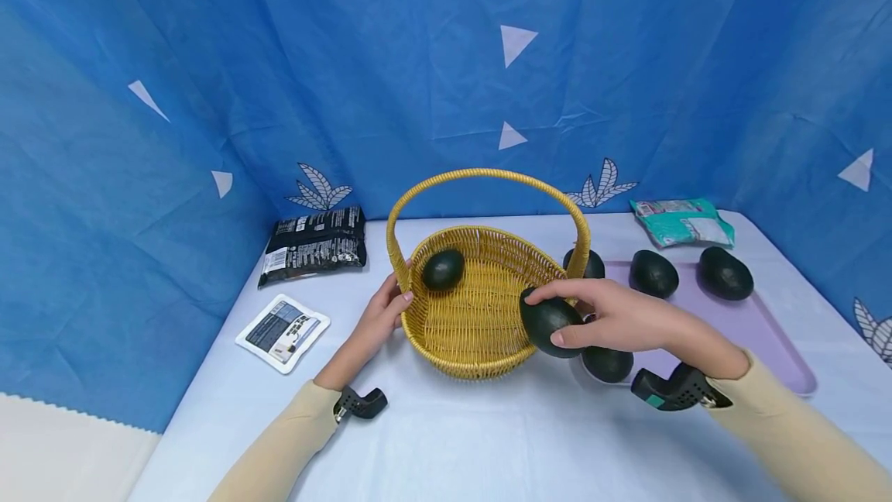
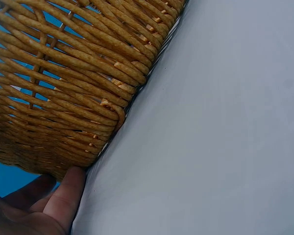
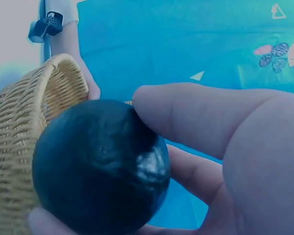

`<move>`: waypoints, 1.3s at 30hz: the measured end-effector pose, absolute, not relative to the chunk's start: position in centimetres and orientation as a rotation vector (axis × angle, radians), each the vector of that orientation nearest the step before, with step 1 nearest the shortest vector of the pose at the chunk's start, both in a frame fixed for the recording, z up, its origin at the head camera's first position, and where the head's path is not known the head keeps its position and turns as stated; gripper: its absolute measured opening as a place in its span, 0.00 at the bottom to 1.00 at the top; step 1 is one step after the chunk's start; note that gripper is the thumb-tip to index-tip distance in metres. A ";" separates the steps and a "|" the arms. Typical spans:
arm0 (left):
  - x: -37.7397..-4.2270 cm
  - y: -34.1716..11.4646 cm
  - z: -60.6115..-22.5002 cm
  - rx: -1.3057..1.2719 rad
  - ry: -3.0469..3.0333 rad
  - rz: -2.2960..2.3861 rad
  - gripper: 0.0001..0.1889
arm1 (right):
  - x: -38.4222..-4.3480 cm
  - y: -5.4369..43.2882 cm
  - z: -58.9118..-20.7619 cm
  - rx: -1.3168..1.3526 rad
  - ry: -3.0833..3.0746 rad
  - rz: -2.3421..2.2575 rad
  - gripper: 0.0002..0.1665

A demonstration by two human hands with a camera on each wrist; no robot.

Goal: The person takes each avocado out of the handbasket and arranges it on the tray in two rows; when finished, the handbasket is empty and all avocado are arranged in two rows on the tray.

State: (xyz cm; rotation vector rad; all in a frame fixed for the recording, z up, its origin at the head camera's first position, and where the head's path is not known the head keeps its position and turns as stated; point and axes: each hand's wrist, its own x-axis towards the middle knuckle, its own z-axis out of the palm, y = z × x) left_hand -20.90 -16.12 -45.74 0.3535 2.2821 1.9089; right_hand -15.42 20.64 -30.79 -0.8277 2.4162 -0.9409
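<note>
A yellow wicker basket [image 1: 481, 366] with a tall arched handle stands mid-table. My left hand [image 1: 382, 314] holds its left side near the handle's foot; in the left wrist view the fingers [image 2: 63, 200] are against the weave. One dark green avocado [image 1: 443, 269] lies inside, at the left wall. Over the basket's right rim, my right hand [image 1: 613, 316] grips another avocado [image 1: 547, 322] between thumb and fingers. That avocado [image 3: 100, 166] fills much of the right wrist view and partly hides the basket [image 3: 14, 137]. Several more avocados [image 1: 653, 273] are on a lilac tray [image 1: 773, 339] to the right.
A black packet [image 1: 313, 246] lies at the back left, with a white flat pack [image 1: 282, 333] in front of it. At the back right is a teal packet [image 1: 683, 221]. A blue patterned cloth [image 1: 418, 84] hangs behind the white-covered table [image 1: 446, 440].
</note>
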 end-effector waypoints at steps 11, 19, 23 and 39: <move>-20.9 -16.2 -45.9 0.366 2.283 1.910 0.33 | -13.7 26.1 -32.2 -0.793 2.406 -1.050 0.29; -20.9 -16.1 -45.8 0.350 2.288 1.898 0.33 | -13.1 30.5 -34.3 -0.606 2.524 -1.053 0.30; -20.9 -16.1 -45.7 0.343 2.278 1.905 0.33 | -13.1 32.7 -35.4 -0.550 2.597 -1.054 0.29; -20.7 -16.1 -45.6 0.383 2.250 1.944 0.33 | -12.3 36.7 -39.9 -0.284 2.631 -1.051 0.30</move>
